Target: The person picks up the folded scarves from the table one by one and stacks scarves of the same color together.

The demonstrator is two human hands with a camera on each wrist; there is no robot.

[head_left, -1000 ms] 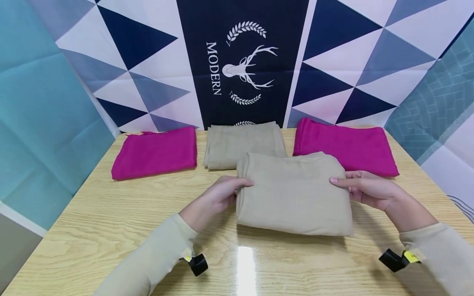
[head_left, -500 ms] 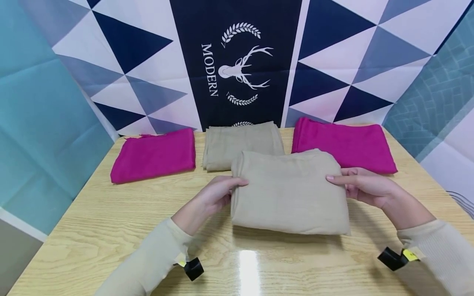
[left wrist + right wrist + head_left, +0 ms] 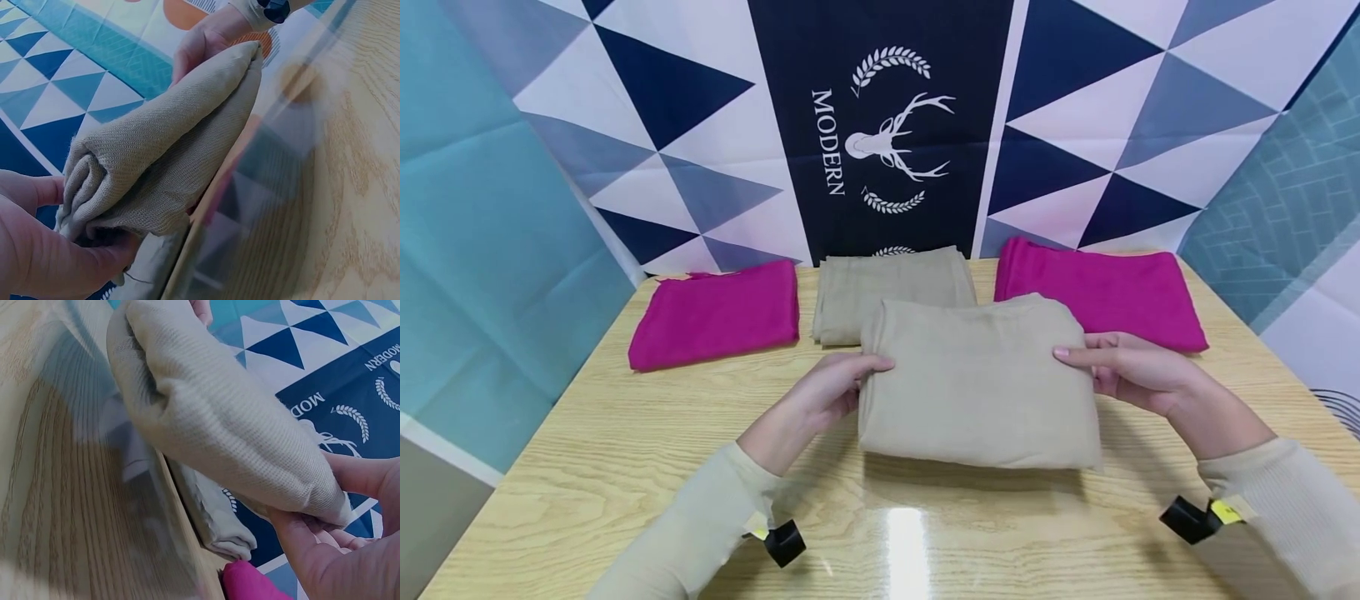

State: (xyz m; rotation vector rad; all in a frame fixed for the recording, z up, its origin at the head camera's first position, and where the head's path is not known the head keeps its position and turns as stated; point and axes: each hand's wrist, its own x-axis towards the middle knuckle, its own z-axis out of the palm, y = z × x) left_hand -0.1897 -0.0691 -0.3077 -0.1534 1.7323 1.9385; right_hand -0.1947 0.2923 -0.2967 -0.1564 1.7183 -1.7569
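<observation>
Between my two hands a folded beige cloth (image 3: 973, 383) is held up over the table, its near edge casting a shadow on the wood. My left hand (image 3: 823, 392) pinches its left end, thumb on top and fingers underneath. The right end is gripped the same way by my right hand (image 3: 1138, 375). In the left wrist view the rolled layers of the cloth (image 3: 162, 137) show at the left end, and the right wrist view shows its thick folded side (image 3: 225, 419). A second folded beige cloth (image 3: 887, 283) lies just behind, partly covered by the held one.
A folded magenta cloth (image 3: 718, 317) lies at the back left of the wooden table (image 3: 647, 467). Another magenta cloth (image 3: 1112, 296) is at the back right, close behind my right hand. A patterned fabric backdrop (image 3: 700, 108) rises along the table's back edge.
Both hands have shifted slightly to the left and a little away from me, carrying the beige cloth along. The cloths lying on the table have stayed in place.
</observation>
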